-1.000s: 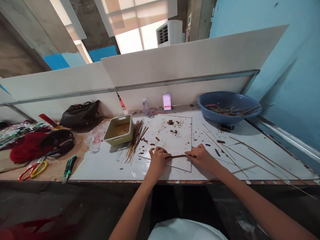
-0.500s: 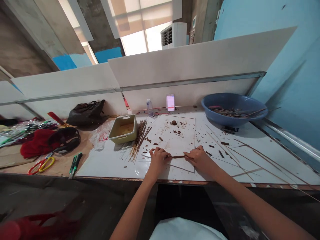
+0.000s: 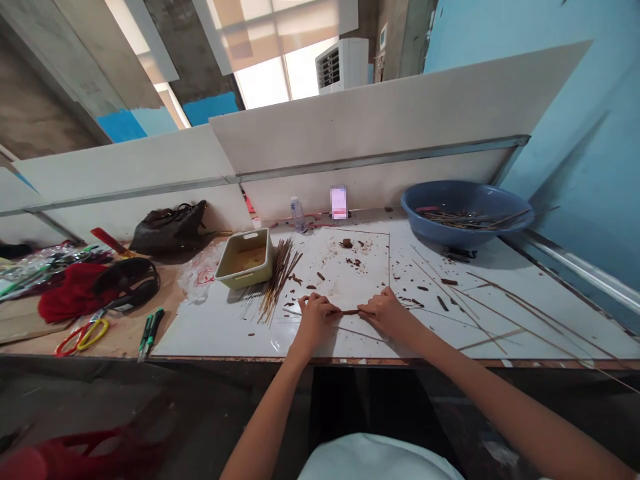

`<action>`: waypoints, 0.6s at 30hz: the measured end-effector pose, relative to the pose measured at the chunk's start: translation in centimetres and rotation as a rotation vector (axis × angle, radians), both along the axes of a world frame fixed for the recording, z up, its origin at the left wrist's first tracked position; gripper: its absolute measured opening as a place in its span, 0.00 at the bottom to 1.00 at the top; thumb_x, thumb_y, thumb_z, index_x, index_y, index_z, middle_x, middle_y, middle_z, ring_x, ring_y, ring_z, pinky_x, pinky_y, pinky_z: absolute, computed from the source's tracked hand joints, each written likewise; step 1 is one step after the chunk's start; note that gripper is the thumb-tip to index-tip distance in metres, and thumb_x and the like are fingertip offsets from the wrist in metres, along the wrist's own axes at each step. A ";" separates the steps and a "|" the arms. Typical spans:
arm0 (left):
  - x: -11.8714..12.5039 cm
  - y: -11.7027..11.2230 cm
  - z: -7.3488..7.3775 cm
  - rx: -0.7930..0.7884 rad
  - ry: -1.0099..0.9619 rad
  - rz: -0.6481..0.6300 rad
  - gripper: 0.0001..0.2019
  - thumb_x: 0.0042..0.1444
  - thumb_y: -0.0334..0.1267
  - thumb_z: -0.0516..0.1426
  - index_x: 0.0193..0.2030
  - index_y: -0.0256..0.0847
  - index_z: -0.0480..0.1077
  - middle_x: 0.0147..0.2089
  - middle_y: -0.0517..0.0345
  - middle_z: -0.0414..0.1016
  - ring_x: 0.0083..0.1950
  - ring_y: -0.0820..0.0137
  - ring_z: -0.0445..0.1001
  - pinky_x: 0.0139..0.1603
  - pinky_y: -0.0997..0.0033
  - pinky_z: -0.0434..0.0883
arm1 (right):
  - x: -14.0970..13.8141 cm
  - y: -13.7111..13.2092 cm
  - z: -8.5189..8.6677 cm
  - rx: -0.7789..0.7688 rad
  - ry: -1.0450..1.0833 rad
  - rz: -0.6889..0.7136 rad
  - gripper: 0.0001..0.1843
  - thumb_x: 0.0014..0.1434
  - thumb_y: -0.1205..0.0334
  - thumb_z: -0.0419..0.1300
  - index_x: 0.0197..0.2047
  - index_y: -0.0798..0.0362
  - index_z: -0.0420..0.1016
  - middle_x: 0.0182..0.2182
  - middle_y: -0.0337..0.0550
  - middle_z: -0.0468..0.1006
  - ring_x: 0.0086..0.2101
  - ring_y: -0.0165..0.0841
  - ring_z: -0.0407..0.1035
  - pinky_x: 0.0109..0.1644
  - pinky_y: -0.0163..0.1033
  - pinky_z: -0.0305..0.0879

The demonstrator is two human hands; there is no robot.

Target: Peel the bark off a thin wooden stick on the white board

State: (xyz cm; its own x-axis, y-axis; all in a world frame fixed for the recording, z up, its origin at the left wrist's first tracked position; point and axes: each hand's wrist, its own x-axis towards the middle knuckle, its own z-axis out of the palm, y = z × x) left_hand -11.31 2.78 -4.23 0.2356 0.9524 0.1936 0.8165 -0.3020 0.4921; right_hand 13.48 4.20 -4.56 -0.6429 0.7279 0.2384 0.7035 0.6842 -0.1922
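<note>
**Right hand closes in along the stick**

The right hand (image 3: 385, 315) has slid inward since the earlier view, narrowing the gap to the left hand (image 3: 315, 319). Between them, a thin brown stick (image 3: 351, 311) lies crosswise in front of the person, its long axis running left to right, nearly parallel to the table's front edge. Only a short stretch of it shows. The fingers of both hands are curled and closed over it, gripping it, and neither hand is nearer than the other. Its ends are hidden inside the hands. The thumbs' contact cannot be made out, nor whether the stick touches the white board (image 3: 365, 340) below, which is scattered with brown flakes (image 3: 353, 262). A bundle of thin sticks (image 3: 280, 287) lies near the left hand, beside an olive plastic tray (image 3: 245, 275). A blue plastic basin (image 3: 465, 193) sits farther off to the right.
</note>
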 end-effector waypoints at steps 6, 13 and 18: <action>0.1 -0.2 0.3 0.016 -0.003 -0.003 0.04 0.64 0.39 0.69 0.37 0.51 0.87 0.40 0.55 0.84 0.54 0.57 0.73 0.66 0.46 0.54 | -1.8 0.3 0.0 -0.026 -0.020 0.008 0.19 0.80 0.60 0.55 0.41 0.52 0.84 0.31 0.45 0.85 0.34 0.37 0.76 0.51 0.47 0.53; 0.4 -0.3 0.6 0.013 0.011 -0.007 0.03 0.63 0.38 0.69 0.37 0.50 0.87 0.40 0.54 0.84 0.54 0.57 0.74 0.65 0.45 0.55 | -2.0 0.1 0.2 -0.042 -0.006 0.026 0.12 0.77 0.63 0.58 0.47 0.52 0.85 0.32 0.46 0.87 0.34 0.38 0.78 0.54 0.47 0.56; -0.2 -0.5 0.7 0.015 0.034 0.016 0.02 0.63 0.38 0.70 0.40 0.51 0.87 0.44 0.54 0.85 0.57 0.55 0.74 0.65 0.45 0.55 | -2.6 0.8 -0.4 -0.096 0.072 0.046 0.17 0.78 0.62 0.57 0.39 0.51 0.84 0.30 0.44 0.87 0.32 0.37 0.79 0.53 0.47 0.60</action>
